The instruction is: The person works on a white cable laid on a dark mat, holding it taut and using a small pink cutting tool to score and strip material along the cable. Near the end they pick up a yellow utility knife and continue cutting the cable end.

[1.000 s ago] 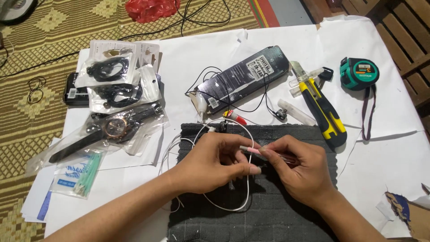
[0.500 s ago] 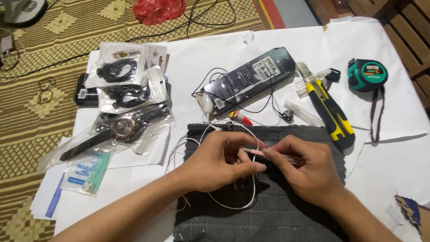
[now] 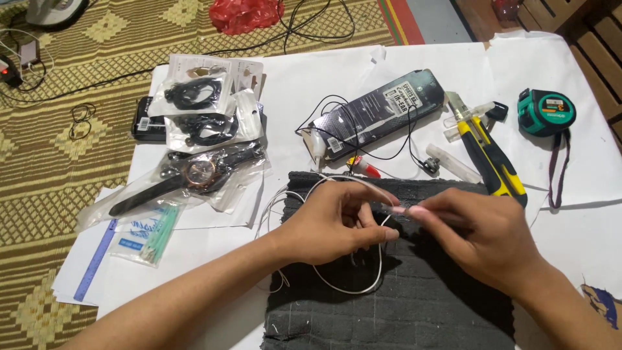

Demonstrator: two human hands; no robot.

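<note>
My left hand (image 3: 337,223) and my right hand (image 3: 476,236) meet over a dark grey cloth (image 3: 414,304). Both pinch a thin white cable (image 3: 353,288) between fingertips, which nearly touch. The cable loops down below my left hand and trails off the cloth's left edge. What sits at the cable's end between my fingers is hidden.
White paper (image 3: 298,84) covers a woven mat (image 3: 45,175). On it lie a black box (image 3: 379,113) with a black wire, a yellow utility knife (image 3: 489,152), a green tape measure (image 3: 546,111), a bagged wristwatch (image 3: 194,175), bagged black earphones (image 3: 194,97) and cotton swabs (image 3: 155,233).
The view has shifted slightly. Both hands stay together on the white cable over the cloth, with only small finger movement.
</note>
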